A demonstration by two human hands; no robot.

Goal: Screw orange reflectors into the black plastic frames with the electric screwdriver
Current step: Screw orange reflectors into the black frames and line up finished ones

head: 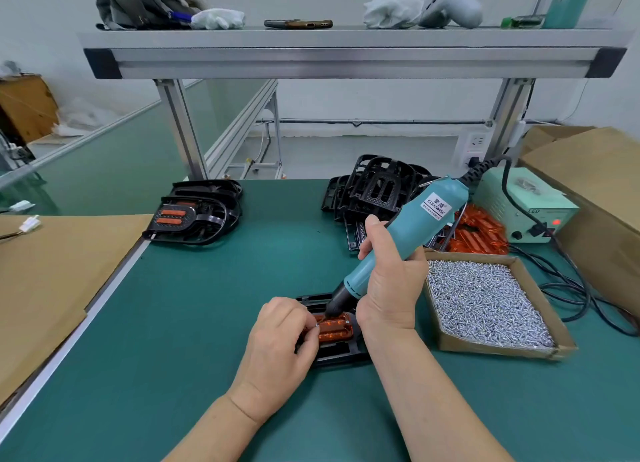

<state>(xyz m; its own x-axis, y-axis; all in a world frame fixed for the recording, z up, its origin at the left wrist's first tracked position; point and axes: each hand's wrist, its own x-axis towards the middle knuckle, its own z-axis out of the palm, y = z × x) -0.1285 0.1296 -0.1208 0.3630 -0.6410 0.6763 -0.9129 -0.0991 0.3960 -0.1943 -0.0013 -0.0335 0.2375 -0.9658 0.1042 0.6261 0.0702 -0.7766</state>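
A right hand [391,281] gripped a teal electric screwdriver [405,233], tilted, black tip down on an orange reflector [334,328], corded end up-right. The ribbed reflector lay left-to-right in a black frame [332,354] on the green bench [194,323]. The left hand's [280,337] curled fingers apparently pinched a small screw [317,325] at its left end.

Counted: one electric screwdriver [398,239]; one left hand [280,343], one right hand [391,281]; one screw box [491,350]; one power unit [512,201]; one phone [298,23].

Left hand [280,337] near centre, fingertips pinching a screw [317,325], right hand [391,281] just right, gripping tilted electric screwdriver [408,233]
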